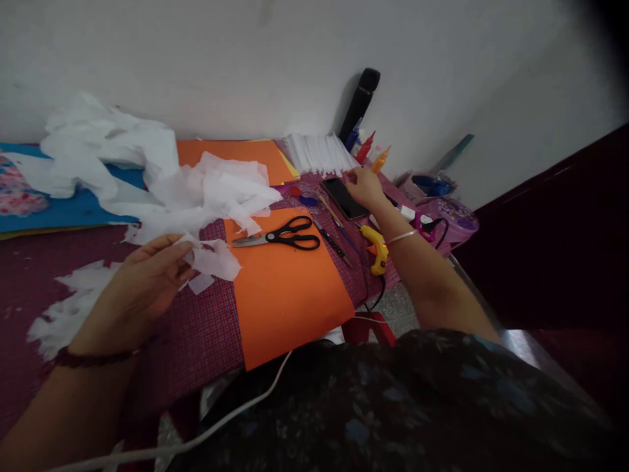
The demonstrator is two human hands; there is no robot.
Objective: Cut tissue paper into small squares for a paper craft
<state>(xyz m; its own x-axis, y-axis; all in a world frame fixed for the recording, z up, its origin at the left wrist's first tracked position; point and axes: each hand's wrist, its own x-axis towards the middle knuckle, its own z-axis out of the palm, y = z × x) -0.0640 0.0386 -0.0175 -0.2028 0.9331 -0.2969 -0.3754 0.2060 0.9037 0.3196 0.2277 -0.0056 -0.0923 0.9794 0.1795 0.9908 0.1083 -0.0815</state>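
My left hand pinches a crumpled strip of white tissue paper at the near left of the table. That strip lies at the left edge of an orange paper sheet. Black-handled scissors lie shut on the top of the orange sheet. My right hand reaches to the far right, its fingers curled over the top edge of a dark phone. Whether it grips anything is hidden. A yellow glue gun lies under my right wrist.
A big heap of white tissue covers the far left, over blue and orange sheets. Glue bottles, a black cylinder and pens crowd the far right. A white cable runs across my lap.
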